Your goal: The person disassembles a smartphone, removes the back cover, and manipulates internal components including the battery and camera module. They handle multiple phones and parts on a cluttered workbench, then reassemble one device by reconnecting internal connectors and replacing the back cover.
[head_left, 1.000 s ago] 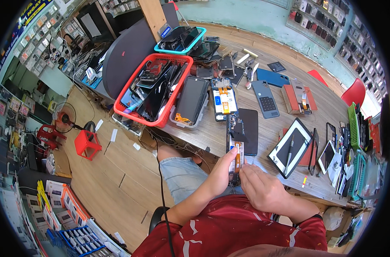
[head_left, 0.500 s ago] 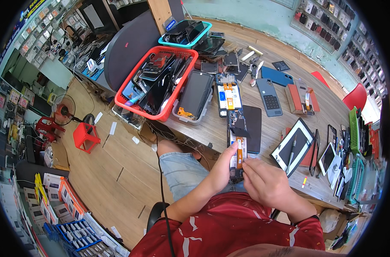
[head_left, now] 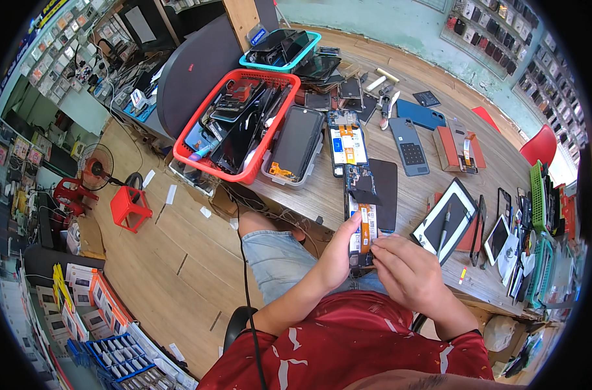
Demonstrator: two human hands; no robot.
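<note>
An opened phone [head_left: 359,179] with its back off extends from my lap over the table's front edge, its board and a white-labelled battery exposed. Along the battery runs an orange flex cable [head_left: 365,229]. My left hand [head_left: 337,259] grips the phone's left side, thumb resting on top near the cable. At the lower right edge, the fingers of my right hand [head_left: 410,270] are pressed together against the phone; their tips are partly hidden. Beyond it lies a second opened phone [head_left: 347,144], also with orange flex cable. A dark flat panel [head_left: 384,195] lies just right of the held phone.
A red basket [head_left: 187,123] of phone parts and a clear tub [head_left: 296,184] stand on the left. A teal basket [head_left: 315,40] is farther back. Rightward lie a blue-grey phone back [head_left: 410,146], a white-framed panel [head_left: 453,195] with a pen-like tool [head_left: 444,229], and a white phone [head_left: 496,239].
My right fingers have shifted slightly up and right along the phone's edge, uncovering more of the battery label. My left hand stays nearly in place.
</note>
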